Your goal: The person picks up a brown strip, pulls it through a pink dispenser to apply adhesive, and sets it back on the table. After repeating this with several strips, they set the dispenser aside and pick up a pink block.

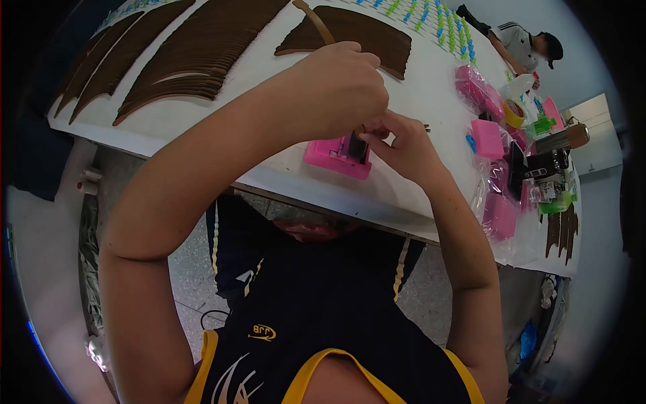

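My left hand [343, 91] is closed, fingers curled, above the table. A long, thin, curved brown strip [315, 21] sticks out from behind its knuckles, and the hand appears to grip it. Just to the right, my right hand [404, 145] is closed in a pinch close to the left fingers; what sits in the pinch is too small to make out. Right below both hands, near the table's front edge, lies a pink holder [323, 155] with a dark block [356, 147] in it. The fingers partly hide the holder.
Fanned rows of brown strips [195, 50] lie on the white table [259, 121], with another batch [370, 34] behind my hands. Pink packages [498, 215], yellow tape [515, 114] and a dark bottle [562, 138] crowd the right. A co-worker [518, 44] sits beyond.
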`<action>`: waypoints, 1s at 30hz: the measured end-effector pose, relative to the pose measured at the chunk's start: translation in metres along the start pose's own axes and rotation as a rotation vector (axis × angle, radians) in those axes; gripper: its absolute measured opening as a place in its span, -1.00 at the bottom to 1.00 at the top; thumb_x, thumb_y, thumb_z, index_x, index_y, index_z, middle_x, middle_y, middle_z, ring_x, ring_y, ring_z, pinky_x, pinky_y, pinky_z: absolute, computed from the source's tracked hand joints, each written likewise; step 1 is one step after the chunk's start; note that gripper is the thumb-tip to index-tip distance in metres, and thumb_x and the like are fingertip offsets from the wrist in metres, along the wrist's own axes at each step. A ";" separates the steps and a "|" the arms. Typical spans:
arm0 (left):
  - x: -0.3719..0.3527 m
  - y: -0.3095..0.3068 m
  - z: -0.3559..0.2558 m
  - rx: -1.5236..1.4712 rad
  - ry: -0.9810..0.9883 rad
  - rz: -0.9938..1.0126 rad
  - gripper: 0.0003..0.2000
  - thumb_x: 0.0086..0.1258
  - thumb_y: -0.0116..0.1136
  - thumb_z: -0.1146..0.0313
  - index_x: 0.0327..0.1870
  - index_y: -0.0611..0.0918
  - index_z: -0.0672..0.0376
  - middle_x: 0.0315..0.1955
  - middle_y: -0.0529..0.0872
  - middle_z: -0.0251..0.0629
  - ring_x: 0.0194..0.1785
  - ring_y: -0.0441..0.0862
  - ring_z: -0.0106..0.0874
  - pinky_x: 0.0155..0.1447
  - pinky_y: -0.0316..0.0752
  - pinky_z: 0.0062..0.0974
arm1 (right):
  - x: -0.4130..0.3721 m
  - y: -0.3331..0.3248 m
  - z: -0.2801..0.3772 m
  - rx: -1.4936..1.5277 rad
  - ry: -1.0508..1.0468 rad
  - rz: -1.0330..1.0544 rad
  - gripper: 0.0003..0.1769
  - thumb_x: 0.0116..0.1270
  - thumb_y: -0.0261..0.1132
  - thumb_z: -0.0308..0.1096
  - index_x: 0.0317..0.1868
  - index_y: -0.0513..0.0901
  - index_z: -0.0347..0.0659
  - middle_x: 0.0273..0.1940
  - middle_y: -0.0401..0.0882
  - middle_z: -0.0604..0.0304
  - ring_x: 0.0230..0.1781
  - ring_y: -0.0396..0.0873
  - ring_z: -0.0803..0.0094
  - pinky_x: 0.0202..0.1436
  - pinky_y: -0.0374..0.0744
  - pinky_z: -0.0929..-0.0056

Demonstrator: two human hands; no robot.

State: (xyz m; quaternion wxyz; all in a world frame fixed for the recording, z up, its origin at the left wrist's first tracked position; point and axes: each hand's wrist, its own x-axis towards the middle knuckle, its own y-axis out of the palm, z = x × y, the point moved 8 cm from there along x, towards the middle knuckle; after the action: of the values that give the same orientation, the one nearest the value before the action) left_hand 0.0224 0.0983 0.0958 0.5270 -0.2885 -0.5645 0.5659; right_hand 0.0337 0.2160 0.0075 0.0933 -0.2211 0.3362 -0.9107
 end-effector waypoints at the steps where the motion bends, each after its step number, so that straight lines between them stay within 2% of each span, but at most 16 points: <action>1: 0.001 0.001 -0.001 0.009 0.001 0.009 -0.93 0.18 0.42 0.53 -0.42 0.84 0.08 -0.39 0.80 -0.40 -0.04 0.69 -0.36 0.15 0.54 -0.37 | 0.000 0.001 0.000 -0.004 0.007 0.003 -0.86 0.44 0.47 -0.51 -0.07 0.69 -0.28 -0.24 0.80 0.12 -0.30 0.77 0.33 -0.18 0.76 0.38; 9: 0.000 0.002 0.001 0.028 0.003 0.009 -0.92 0.18 0.42 0.53 -0.46 0.83 0.08 -0.38 0.81 -0.40 0.00 0.70 -0.36 0.15 0.54 -0.36 | 0.003 0.005 0.001 -0.041 0.011 0.007 -0.85 0.44 0.47 -0.49 -0.06 0.68 -0.30 -0.24 0.79 0.13 -0.29 0.77 0.35 -0.17 0.76 0.38; 18: -0.011 0.012 0.006 0.022 -0.011 -0.051 -0.93 0.15 0.43 0.53 -0.45 0.83 0.09 -0.43 0.77 -0.40 -0.06 0.69 -0.37 0.14 0.57 -0.35 | 0.000 0.002 0.001 -0.035 -0.006 -0.018 -0.85 0.40 0.46 -0.53 -0.06 0.70 -0.27 -0.23 0.79 0.16 -0.34 0.71 0.37 -0.25 0.68 0.42; 24: -0.033 0.036 0.014 -0.116 -0.039 -0.144 -0.87 0.09 0.42 0.59 -0.36 0.82 0.12 -0.37 0.77 -0.37 -0.11 0.70 -0.33 0.06 0.67 -0.31 | -0.008 -0.002 -0.004 -0.097 0.035 0.004 -0.82 0.39 0.45 -0.51 -0.02 0.75 -0.20 -0.21 0.80 0.17 -0.29 0.73 0.32 -0.25 0.70 0.38; 30: -0.048 0.059 0.009 -0.203 -0.044 -0.251 -0.80 0.14 0.38 0.58 -0.26 0.86 0.07 -0.34 0.80 -0.37 -0.11 0.71 -0.32 0.00 0.69 -0.33 | -0.015 -0.007 0.002 -0.213 -0.066 -0.005 -0.80 0.38 0.44 -0.52 0.00 0.80 -0.15 -0.15 0.82 0.16 -0.19 0.77 0.29 -0.24 0.73 0.35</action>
State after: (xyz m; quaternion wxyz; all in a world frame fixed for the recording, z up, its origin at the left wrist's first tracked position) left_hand 0.0116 0.0621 0.0292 0.5491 -0.2550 -0.6621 0.4417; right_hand 0.0481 0.2252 0.0082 0.0782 -0.2602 0.4271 -0.8624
